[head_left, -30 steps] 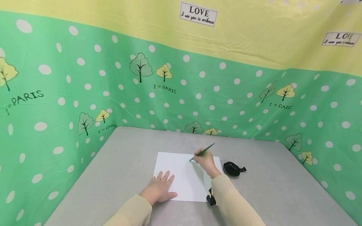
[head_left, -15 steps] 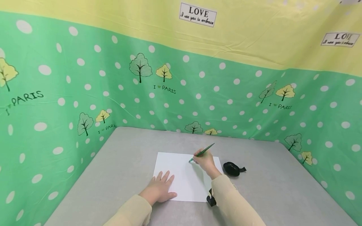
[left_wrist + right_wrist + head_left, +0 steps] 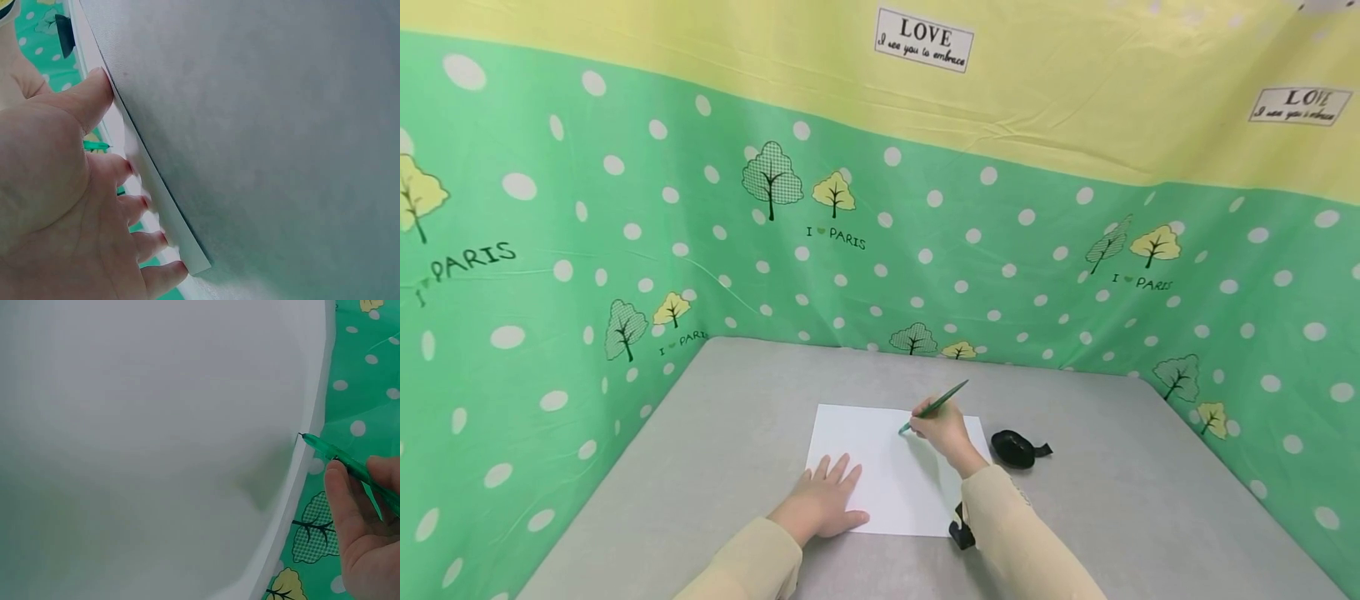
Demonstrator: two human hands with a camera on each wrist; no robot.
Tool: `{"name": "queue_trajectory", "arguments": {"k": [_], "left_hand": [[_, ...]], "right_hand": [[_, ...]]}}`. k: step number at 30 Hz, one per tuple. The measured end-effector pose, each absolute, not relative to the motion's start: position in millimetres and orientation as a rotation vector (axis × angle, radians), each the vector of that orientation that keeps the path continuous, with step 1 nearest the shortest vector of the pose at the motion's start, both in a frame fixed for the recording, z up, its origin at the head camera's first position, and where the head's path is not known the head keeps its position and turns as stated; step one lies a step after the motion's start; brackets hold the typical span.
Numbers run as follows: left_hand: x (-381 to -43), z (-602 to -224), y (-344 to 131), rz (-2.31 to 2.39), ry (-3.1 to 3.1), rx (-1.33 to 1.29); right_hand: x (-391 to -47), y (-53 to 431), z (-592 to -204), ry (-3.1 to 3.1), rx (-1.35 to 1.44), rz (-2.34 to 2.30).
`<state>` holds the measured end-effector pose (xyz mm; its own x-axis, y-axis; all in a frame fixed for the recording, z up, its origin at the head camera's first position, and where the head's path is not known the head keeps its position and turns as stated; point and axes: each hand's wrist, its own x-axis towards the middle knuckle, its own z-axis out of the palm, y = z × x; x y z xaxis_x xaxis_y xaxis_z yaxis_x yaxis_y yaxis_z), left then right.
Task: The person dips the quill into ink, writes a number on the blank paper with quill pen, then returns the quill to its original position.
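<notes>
My right hand pinches a slim green pen between thumb and fingers, its back end leaning up to the right. The pen's tip is right at the surface of a white sheet of paper, in the sheet's upper middle. A short dark line shows at the tip in the right wrist view, where the pen is seen from the side. My left hand lies with fingers spread on the paper's lower left corner, thumb near the bottom edge. In the left wrist view, the fingertips of the left hand meet the sheet's edge.
A black oval object with a short tab lies right of the paper on the grey table. Another black piece shows beside the right sleeve, at the paper's lower right corner. A green and yellow patterned cloth surrounds the table's back and sides.
The pen tip has shifted slightly down and left over the paper, the right hand moving with it. My left hand and the sheet have stayed in place.
</notes>
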<state>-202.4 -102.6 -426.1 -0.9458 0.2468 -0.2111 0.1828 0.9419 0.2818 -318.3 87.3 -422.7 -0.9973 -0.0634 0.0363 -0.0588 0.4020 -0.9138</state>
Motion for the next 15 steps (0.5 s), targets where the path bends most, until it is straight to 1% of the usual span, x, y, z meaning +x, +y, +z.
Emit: {"name": "queue_trajectory", "arguments": {"k": [9,15], "left_hand": [[-202.9,-427.2,-102.7,0.384,2.859,0.326],[-203.3,-427.5,-103.0,0.385,2.859,0.331]], "right_hand": [[-310.4,87.9,-418.3,2.623,-0.186,-1.727],[-311.0,87.2,-420.0,2.604,-0.144,-1.721]]}}
